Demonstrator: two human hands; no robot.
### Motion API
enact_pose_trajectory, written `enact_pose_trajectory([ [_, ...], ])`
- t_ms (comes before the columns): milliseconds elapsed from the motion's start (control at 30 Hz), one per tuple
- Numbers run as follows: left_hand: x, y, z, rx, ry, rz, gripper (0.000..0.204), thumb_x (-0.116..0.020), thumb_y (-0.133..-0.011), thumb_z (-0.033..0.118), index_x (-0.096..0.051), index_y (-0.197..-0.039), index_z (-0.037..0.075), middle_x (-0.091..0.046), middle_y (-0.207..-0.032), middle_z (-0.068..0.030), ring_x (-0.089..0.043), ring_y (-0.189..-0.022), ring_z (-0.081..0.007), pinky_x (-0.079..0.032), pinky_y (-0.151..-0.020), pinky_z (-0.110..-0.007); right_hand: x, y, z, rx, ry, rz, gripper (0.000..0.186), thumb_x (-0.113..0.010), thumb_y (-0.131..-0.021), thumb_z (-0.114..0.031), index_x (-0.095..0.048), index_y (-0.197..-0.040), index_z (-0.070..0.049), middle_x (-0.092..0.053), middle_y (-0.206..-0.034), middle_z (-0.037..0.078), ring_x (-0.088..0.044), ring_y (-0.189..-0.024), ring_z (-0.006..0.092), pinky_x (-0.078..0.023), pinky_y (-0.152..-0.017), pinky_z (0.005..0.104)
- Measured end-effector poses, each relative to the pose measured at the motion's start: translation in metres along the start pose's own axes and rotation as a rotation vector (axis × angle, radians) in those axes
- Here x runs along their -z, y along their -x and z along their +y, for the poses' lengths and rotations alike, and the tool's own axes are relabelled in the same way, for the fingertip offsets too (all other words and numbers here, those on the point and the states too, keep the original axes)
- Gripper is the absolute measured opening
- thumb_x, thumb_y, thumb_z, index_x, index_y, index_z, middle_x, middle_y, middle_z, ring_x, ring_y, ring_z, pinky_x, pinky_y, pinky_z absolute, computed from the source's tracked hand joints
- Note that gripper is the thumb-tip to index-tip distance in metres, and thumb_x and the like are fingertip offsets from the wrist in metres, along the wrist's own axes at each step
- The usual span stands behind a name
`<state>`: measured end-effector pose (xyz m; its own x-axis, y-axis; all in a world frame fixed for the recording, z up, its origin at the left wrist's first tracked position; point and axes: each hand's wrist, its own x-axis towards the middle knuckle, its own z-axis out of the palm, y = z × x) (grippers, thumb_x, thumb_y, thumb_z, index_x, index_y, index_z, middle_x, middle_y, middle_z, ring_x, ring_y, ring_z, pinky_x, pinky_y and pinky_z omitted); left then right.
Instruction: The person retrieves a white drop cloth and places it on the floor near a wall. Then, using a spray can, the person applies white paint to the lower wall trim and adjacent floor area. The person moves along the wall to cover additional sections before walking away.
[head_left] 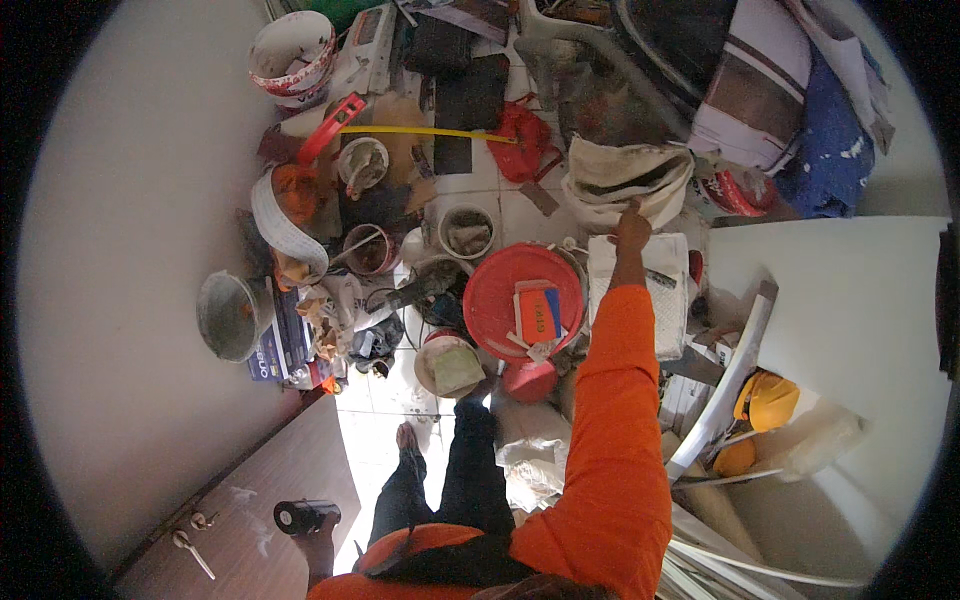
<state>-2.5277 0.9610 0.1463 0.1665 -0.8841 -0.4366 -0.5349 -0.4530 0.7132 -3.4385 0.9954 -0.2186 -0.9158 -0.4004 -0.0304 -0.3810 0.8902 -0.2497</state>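
Observation:
My right hand (632,226), at the end of an outstretched orange sleeve, has its fingers closed on the near rim of a cream cloth sack (590,185), whose dark opening faces up. Below the sack lies a white textured slab or bundle (660,310), beside a red round lid (495,290) with an orange and blue packet (537,312) on it. At the lower left, my left hand (318,540) grips a black cylindrical object (306,516) with a round end; I cannot make out what it is.
Buckets (293,50), tubs (466,231), a red level (330,125) and bags crowd the tiled floor (480,185). A wooden door (240,500) is at lower left. A white panel (840,300), long strips (720,390) and a yellow helmet (766,400) are at right.

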Motion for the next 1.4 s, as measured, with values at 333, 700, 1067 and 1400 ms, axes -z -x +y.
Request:
enact_pose_trajectory([
  [333,-0.010,0.026,0.026,-0.021,-0.011,0.006,0.078,-0.088,-0.069,-0.004,-0.049,-0.136,0.007,-0.060,-0.121,-0.0097,-0.064,-0.107,-0.0215,-0.059,-0.086,-0.035,0.081,-0.003,-0.046,-0.290,0.056,-0.020,0.034,-0.062,-0.098,-0.028,-0.067,-0.112,0.003,-0.075,-0.079,0.013,-0.073,-0.070,0.0237,-0.058,-0.063,0.0352],
  [700,-0.016,-0.004,0.033,-0.058,-0.042,-0.151,0.076,-0.090,-0.071,0.002,-0.050,-0.136,0.007,-0.059,-0.126,-0.0081,-0.062,-0.115,-0.0228,-0.057,-0.099,-0.040,0.243,0.009,-0.021,-0.157,-0.324,0.645,0.058,-0.041,-0.108,-0.039,-0.070,-0.093,0.010,-0.069,-0.089,0.033,-0.066,-0.081,0.0523,-0.051,-0.073,0.0587],
  [1067,-0.026,-0.024,0.080,-0.233,0.002,-0.277,0.071,-0.091,-0.072,0.004,-0.053,-0.132,0.005,-0.066,-0.114,-0.0069,-0.067,-0.103,-0.0199,-0.057,-0.092,-0.035,0.473,0.022,-0.050,0.000,-0.560,0.951,0.054,-0.047,-0.106,-0.040,-0.071,-0.101,0.008,-0.070,-0.094,0.033,-0.067,-0.087,0.0512,-0.051,-0.079,0.0564],
  [1400,-0.022,-0.066,0.074,-0.382,0.229,-0.554,0.061,-0.090,-0.076,0.008,-0.055,-0.126,0.006,-0.064,-0.120,-0.0071,-0.064,-0.109,-0.0210,-0.055,-0.097,-0.037,0.691,0.137,-0.051,0.075,-0.949,1.373,0.055,-0.054,-0.105,-0.040,-0.067,-0.091,0.011,-0.072,-0.083,0.022,-0.066,-0.076,0.0318,-0.051,-0.070,0.0464],
])
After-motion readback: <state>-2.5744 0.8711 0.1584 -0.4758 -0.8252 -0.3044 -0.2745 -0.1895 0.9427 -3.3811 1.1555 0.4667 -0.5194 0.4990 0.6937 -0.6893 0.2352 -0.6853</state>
